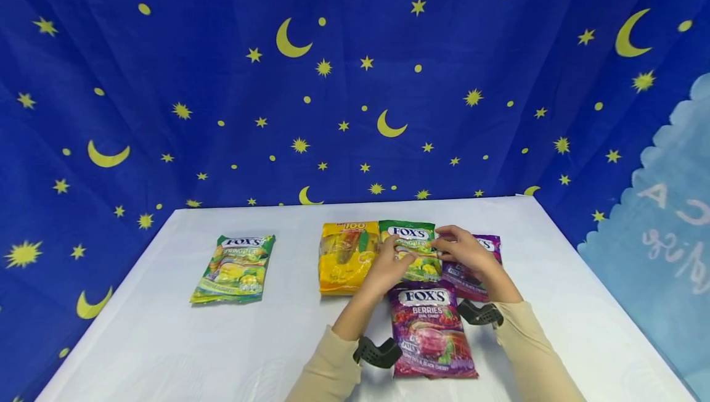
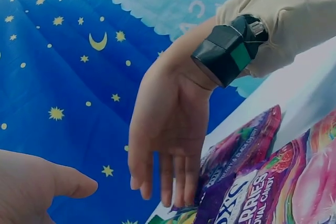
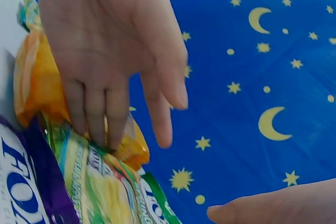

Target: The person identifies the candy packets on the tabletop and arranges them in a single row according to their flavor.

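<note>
- Between the two hands, on the white table [image 1: 222, 352], lies the green and yellow plastic candy bag marked FOX'S Spring Tea [image 1: 417, 248], its face upward.
- At its left side is the left hand [image 1: 388, 264], with fingers straight and apart from the thumb, gripping nothing.
- At its right side is the right hand [image 1: 468, 251], its fingers also long and loose; whether the tips press on the bag, I cannot tell.
- For good work, both hands should probably push its side edges softly and equally, because such a bag may crease or turn.
- Just beside it, leftward, stands the bright yellow plastic bag [image 1: 344, 260]; careless fingers could shift it.
- Rightward is a purple plastic bag [image 1: 460, 275], partly behind the right hand.
- Nearer the person lies another purple bag, marked FOX'S Berries [image 1: 429, 328].
- Well apart, far left, is a second green bag [image 1: 235, 269].
</note>
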Tool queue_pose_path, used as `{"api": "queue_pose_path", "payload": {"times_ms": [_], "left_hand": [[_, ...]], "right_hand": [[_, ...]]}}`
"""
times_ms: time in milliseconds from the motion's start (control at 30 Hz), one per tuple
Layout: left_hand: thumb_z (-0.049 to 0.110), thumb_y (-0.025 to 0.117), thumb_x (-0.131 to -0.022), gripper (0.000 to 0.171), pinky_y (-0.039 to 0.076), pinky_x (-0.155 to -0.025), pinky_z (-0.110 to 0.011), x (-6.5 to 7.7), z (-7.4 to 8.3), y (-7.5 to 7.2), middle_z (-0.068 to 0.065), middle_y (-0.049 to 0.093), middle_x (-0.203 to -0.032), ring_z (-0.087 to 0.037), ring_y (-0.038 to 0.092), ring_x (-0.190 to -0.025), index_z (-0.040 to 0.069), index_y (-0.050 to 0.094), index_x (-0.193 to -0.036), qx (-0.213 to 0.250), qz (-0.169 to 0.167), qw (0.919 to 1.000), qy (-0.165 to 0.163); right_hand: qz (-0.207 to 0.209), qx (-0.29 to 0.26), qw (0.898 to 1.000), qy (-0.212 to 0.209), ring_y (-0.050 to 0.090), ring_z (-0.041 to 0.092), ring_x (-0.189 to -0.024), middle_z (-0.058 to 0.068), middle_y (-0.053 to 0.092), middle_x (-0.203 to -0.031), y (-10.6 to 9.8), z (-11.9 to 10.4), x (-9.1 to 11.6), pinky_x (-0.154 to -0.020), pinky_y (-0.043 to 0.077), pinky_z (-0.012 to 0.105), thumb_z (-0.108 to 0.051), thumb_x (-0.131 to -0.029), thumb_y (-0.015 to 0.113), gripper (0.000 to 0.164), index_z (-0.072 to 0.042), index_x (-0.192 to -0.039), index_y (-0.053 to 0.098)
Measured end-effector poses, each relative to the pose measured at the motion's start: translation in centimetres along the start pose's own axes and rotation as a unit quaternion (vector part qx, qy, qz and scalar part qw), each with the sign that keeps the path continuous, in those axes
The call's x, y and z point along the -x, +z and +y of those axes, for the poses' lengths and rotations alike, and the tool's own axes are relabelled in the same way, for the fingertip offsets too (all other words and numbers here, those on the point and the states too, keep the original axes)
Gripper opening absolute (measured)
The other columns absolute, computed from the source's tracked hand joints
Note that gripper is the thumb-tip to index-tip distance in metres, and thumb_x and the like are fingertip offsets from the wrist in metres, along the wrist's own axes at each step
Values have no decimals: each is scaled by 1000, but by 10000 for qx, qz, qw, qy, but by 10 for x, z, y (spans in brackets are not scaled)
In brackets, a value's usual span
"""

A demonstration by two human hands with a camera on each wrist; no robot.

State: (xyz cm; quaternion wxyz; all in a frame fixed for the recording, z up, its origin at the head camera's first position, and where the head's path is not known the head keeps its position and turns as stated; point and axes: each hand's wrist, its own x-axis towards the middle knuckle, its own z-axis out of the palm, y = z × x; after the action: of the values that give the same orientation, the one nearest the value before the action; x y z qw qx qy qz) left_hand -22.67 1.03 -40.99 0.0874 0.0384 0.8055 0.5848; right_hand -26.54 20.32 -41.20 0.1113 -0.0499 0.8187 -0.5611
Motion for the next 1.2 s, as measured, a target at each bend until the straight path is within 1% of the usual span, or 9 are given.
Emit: {"api": "queue_pose_path", "payload": {"times_ms": [167,333,533,633,733,867,900,1033,1200], "left_hand": [[27,58,-95,66,27,-104,-63,0,0,3,-27,31,-149,-47,31,-134,4,29,-149,213,219,9995,-99],[25,57,-95,63,26,-106,-62,1,-2,7,-25,26,-152,-45,30,-135,6,30,-150,557,484,9970,-239],[20,58,-92,60,29,-105,-59,0,-2,6,-25,33,-148,-45,35,-131,2,36,-145,1066,610,9922,-195],[20,60,-90,60,29,-105,-58,-1,-2,3,-26,33,-147,-45,36,-130,0,39,-143,1358,584,9887,-235],[21,60,-91,59,30,-105,-58,-1,-3,1,-27,30,-149,-44,38,-129,-1,40,-142,1557,461,9864,-272],[22,60,-92,56,34,-103,-55,-1,-4,0,-26,31,-148,-42,41,-125,-1,42,-140,1634,283,9857,-305],[22,60,-92,55,35,-103,-55,-1,-5,0,-25,34,-146,-41,42,-124,-1,43,-139,1625,250,9859,-306],[22,59,-92,53,32,-104,-57,-1,-4,1,-24,37,-144,-41,40,-126,-1,46,-138,1435,168,9893,-203],[22,58,-93,49,26,-106,-60,0,-2,1,-22,40,-144,-42,36,-131,0,49,-137,1274,24,9918,-42]], "right_hand": [[-20,100,9993,358,57,40,-110,34,49,-126,-1,5,0,-89,51,40,-16,-98,57,56,14,-138,33],[-39,180,9989,442,55,42,-112,36,47,-127,4,7,-2,-89,51,42,-18,-97,57,57,15,-137,33],[251,847,9949,482,63,39,-99,37,55,-118,10,6,-6,-83,53,43,-18,-96,58,51,20,-127,40],[352,1156,9918,417,67,36,-90,30,62,-104,11,8,-7,-79,54,42,-17,-96,58,43,20,-115,51],[385,1402,9888,348,68,32,-83,22,64,-93,11,11,-8,-77,55,43,-17,-96,58,37,18,-106,60],[373,1628,9856,262,68,30,-79,19,66,-90,11,13,-9,-75,55,42,-15,-96,57,34,17,-102,64],[375,1657,9852,245,68,29,-77,19,65,-89,11,13,-9,-74,55,41,-15,-95,57,33,17,-100,65],[414,1554,9866,292,64,22,-71,14,64,-82,12,12,-11,-69,54,38,-14,-93,57,31,14,-96,68],[360,1204,9914,373,58,18,-73,9,61,-81,12,14,-13,-68,53,32,-12,-91,57,31,15,-103,66]]}}
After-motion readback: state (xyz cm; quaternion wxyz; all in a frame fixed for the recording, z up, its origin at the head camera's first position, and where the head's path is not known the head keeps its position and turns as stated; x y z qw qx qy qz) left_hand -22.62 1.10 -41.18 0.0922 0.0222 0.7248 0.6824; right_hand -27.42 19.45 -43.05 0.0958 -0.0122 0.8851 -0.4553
